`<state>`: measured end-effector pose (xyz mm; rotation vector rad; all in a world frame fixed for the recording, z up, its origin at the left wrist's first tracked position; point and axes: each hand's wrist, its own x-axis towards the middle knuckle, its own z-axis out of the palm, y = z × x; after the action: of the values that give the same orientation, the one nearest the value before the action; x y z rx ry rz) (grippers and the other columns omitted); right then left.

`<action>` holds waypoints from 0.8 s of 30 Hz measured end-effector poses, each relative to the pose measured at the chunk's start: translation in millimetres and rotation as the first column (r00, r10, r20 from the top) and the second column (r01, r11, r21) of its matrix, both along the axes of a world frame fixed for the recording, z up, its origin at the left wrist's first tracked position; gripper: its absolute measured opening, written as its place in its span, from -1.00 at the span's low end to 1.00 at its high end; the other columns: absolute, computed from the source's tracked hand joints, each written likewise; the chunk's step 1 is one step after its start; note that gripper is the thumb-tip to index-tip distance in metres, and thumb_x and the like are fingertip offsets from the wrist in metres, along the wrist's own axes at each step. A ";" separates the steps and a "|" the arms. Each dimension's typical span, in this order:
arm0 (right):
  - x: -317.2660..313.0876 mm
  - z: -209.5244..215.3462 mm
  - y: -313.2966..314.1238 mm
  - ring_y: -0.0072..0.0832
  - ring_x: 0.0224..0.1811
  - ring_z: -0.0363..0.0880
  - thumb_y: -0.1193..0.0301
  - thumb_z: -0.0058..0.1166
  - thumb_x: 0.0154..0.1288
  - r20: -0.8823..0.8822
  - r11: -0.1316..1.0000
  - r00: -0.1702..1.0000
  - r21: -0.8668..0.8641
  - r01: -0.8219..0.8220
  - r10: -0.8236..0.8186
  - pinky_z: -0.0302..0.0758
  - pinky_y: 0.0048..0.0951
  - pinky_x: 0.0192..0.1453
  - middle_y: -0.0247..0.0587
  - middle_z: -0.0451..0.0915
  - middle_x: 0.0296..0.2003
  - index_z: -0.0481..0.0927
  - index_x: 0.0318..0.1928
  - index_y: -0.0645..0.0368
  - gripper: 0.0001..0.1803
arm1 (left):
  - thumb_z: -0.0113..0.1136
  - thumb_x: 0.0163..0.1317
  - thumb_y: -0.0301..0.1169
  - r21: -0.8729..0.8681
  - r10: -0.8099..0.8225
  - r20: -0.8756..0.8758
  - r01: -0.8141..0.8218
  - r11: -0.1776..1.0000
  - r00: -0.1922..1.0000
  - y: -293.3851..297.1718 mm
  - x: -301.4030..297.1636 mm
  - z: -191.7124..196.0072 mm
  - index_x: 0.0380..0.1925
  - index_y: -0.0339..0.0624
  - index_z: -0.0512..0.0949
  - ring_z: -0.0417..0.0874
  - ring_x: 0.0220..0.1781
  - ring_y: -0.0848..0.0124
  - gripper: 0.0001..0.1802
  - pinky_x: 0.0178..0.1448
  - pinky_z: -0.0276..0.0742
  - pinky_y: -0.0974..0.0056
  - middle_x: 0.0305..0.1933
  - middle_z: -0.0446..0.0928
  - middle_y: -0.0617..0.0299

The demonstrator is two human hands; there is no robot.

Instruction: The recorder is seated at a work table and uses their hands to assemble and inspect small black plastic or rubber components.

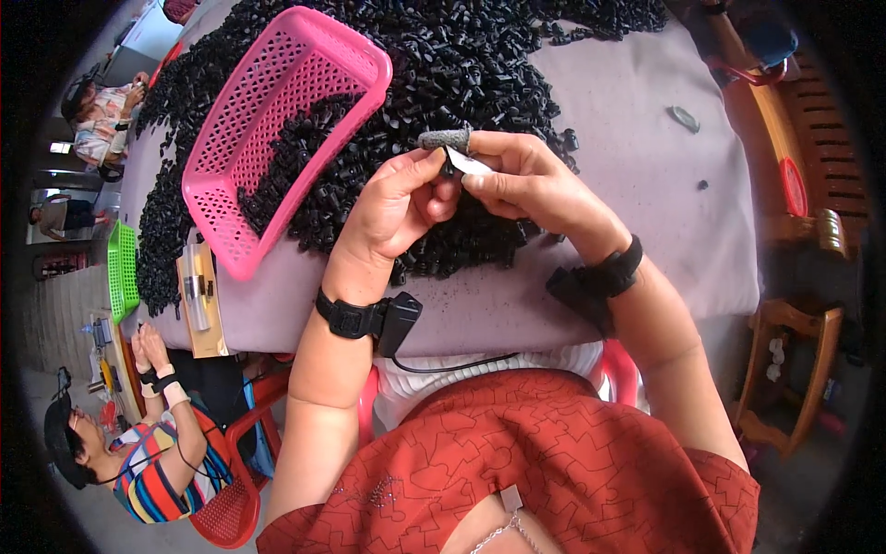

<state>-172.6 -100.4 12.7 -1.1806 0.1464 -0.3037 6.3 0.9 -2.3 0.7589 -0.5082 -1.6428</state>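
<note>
Two hands meet above the counter (646,157): the left hand (399,198) and the right hand (526,180), forearms raised, fingers pressed together, pinch a small white piece (468,163) over the black parts (461,65) beside a pink basket (277,129).

Pink basket (277,120) — black parts (461,55) — lilac table (646,185).

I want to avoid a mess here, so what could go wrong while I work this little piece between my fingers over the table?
The small white piece, pinched between your left hand and right hand, could slip and get lost in the heap of black parts right beneath. The pink basket rests tilted on that loose heap, so a bump from your left hand might tip it and spill its parts. Parts near the table edge could also roll off toward your lap.
</note>
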 end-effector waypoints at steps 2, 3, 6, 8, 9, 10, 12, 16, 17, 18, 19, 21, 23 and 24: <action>0.6 6.4 5.2 -0.86 -0.57 0.24 0.37 0.11 0.38 -0.002 1.000 1.000 0.022 0.014 -0.014 0.13 -0.76 -0.57 -0.43 0.63 -0.30 0.46 0.16 0.24 -0.60 | 0.11 0.40 -0.27 -0.010 -0.006 -0.014 0.006 1.000 1.000 0.3 1.1 -0.3 -0.23 -0.15 0.56 0.46 -0.50 0.58 -0.81 -0.45 0.37 0.51 -0.46 0.51 0.36; 1.6 8.3 7.2 -0.85 -0.58 0.24 0.37 0.12 0.38 0.006 1.000 1.000 -0.011 0.014 -0.014 0.13 -0.75 -0.57 -0.44 0.61 -0.34 0.42 0.19 0.24 -0.57 | 0.11 0.40 -0.27 -0.003 0.022 -0.001 -0.022 1.000 1.000 0.1 1.3 -0.8 -0.24 -0.15 0.57 0.46 -0.51 0.58 -0.81 -0.45 0.36 0.51 -0.46 0.52 0.35; 1.5 6.1 8.5 -0.82 -0.57 0.22 0.36 0.14 0.35 0.001 0.999 1.000 -0.041 0.000 0.000 0.11 -0.72 -0.56 -0.51 0.47 -0.46 0.33 0.30 0.24 -0.44 | 0.10 0.40 -0.27 -0.004 0.025 0.027 -0.025 1.000 0.999 -0.9 4.2 -1.7 -0.27 -0.14 0.58 0.47 -0.53 0.57 -0.81 -0.46 0.36 0.50 -0.47 0.53 0.35; 0.5 7.9 7.5 -0.81 -0.58 0.21 0.36 0.14 0.35 -0.008 0.999 1.000 -0.034 -0.002 0.002 0.11 -0.72 -0.56 -0.52 0.46 -0.47 0.32 0.31 0.24 -0.43 | 0.10 0.40 -0.27 -0.004 0.010 0.003 -0.010 1.000 1.000 -1.5 4.1 -0.5 -0.27 -0.14 0.58 0.49 -0.52 0.56 -0.81 -0.45 0.39 0.50 -0.47 0.54 0.34; -0.1 8.5 7.1 -0.81 -0.58 0.20 0.37 0.14 0.35 -0.018 1.000 1.000 -0.026 -0.005 0.004 0.11 -0.72 -0.56 -0.52 0.45 -0.47 0.31 0.32 0.23 -0.42 | 0.10 0.40 -0.27 -0.004 0.010 0.004 -0.010 1.000 1.000 -0.8 2.8 0.9 -0.27 -0.14 0.58 0.49 -0.52 0.56 -0.81 -0.45 0.39 0.50 -0.47 0.54 0.34; -0.6 8.3 6.4 -0.81 -0.58 0.20 0.37 0.14 0.35 -0.017 1.000 1.000 -0.027 -0.005 0.004 0.11 -0.72 -0.56 -0.52 0.45 -0.47 0.31 0.32 0.23 -0.42 | 0.11 0.40 -0.27 0.019 0.033 0.007 -0.033 0.999 0.999 0.3 0.7 2.7 -0.27 -0.14 0.58 0.49 -0.52 0.56 -0.81 -0.45 0.39 0.50 -0.47 0.54 0.34; -1.0 7.7 5.3 -0.81 -0.58 0.19 0.36 0.13 0.36 -0.004 1.000 1.000 0.014 -0.024 0.024 0.11 -0.72 -0.56 -0.52 0.44 -0.48 0.31 0.32 0.23 -0.43 | 0.11 0.40 -0.27 0.042 0.055 0.010 -0.055 0.998 0.998 0.4 0.2 2.5 -0.26 -0.15 0.58 0.50 -0.52 0.55 -0.80 -0.45 0.40 0.50 -0.46 0.54 0.33; 0.7 7.9 6.7 -0.82 -0.57 0.21 0.36 0.13 0.36 0.011 1.000 1.000 -0.011 -0.023 0.023 0.11 -0.72 -0.56 -0.51 0.47 -0.45 0.32 0.31 0.22 -0.44 | 0.11 0.40 -0.26 0.010 0.039 -0.007 -0.039 0.999 0.999 0.1 1.2 0.8 -0.24 -0.15 0.59 0.51 -0.50 0.56 -0.80 -0.45 0.40 0.50 -0.45 0.55 0.33; 1.2 7.5 6.8 -0.82 -0.57 0.22 0.37 0.13 0.37 0.003 1.000 1.000 -0.023 -0.013 0.013 0.11 -0.73 -0.57 -0.49 0.51 -0.43 0.34 0.28 0.21 -0.47 | 0.11 0.40 -0.26 0.009 0.038 -0.006 -0.037 0.999 0.999 0.2 1.2 0.9 -0.23 -0.14 0.59 0.51 -0.50 0.57 -0.80 -0.45 0.40 0.51 -0.45 0.55 0.33; 1.6 7.0 6.9 -0.83 -0.57 0.23 0.37 0.13 0.37 -0.004 0.999 1.000 -0.035 -0.003 0.003 0.11 -0.74 -0.57 -0.47 0.54 -0.40 0.37 0.25 0.21 -0.51 | 0.11 0.40 -0.26 0.010 0.038 -0.005 -0.038 0.999 0.999 0.5 0.8 0.6 -0.23 -0.14 0.59 0.51 -0.50 0.57 -0.80 -0.45 0.40 0.51 -0.45 0.55 0.33; 1.7 6.8 6.8 -0.83 -0.57 0.23 0.37 0.13 0.37 -0.004 0.999 1.000 -0.036 -0.003 0.003 0.11 -0.74 -0.57 -0.47 0.54 -0.40 0.37 0.25 0.21 -0.51 | 0.11 0.40 -0.25 0.033 0.043 -0.044 -0.042 0.999 0.998 0.8 0.1 0.3 -0.23 -0.14 0.59 0.50 -0.49 0.58 -0.80 -0.45 0.39 0.52 -0.45 0.55 0.33; 1.7 5.6 6.6 -0.85 -0.57 0.24 0.38 0.12 0.38 0.007 0.999 1.000 -0.031 0.007 -0.007 0.10 -0.75 -0.57 -0.43 0.60 -0.33 0.42 0.17 0.22 -0.59 | 0.10 0.40 -0.25 0.056 0.049 -0.082 -0.044 0.997 0.995 0.6 0.3 -2.5 -0.23 -0.13 0.59 0.49 -0.49 0.59 -0.80 -0.45 0.38 0.53 -0.45 0.54 0.34; 2.2 3.6 6.1 -0.86 -0.58 0.23 0.38 0.12 0.38 0.001 1.000 1.000 0.002 0.007 -0.007 0.10 -0.76 -0.58 -0.42 0.62 -0.32 0.44 0.14 0.22 -0.62 | 0.09 0.40 -0.25 0.048 0.003 -0.162 0.005 0.999 0.987 -0.5 1.8 -7.8 -0.22 -0.13 0.59 0.46 -0.49 0.60 -0.79 -0.44 0.37 0.53 -0.44 0.53 0.35; 2.3 3.1 5.8 -0.87 -0.58 0.23 0.38 0.11 0.39 -0.005 0.999 1.000 0.037 0.007 -0.007 0.09 -0.77 -0.58 -0.42 0.63 -0.31 0.45 0.11 0.22 -0.65 | 0.09 0.40 -0.25 0.046 0.002 -0.161 0.005 0.999 0.987 -0.7 2.4 -9.1 -0.22 -0.13 0.59 0.46 -0.49 0.60 -0.79 -0.44 0.37 0.53 -0.44 0.53 0.35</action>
<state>-170.3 -94.6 15.8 -1.1446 0.1601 -0.3034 8.7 0.2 -11.4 0.6529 -0.3569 -1.7061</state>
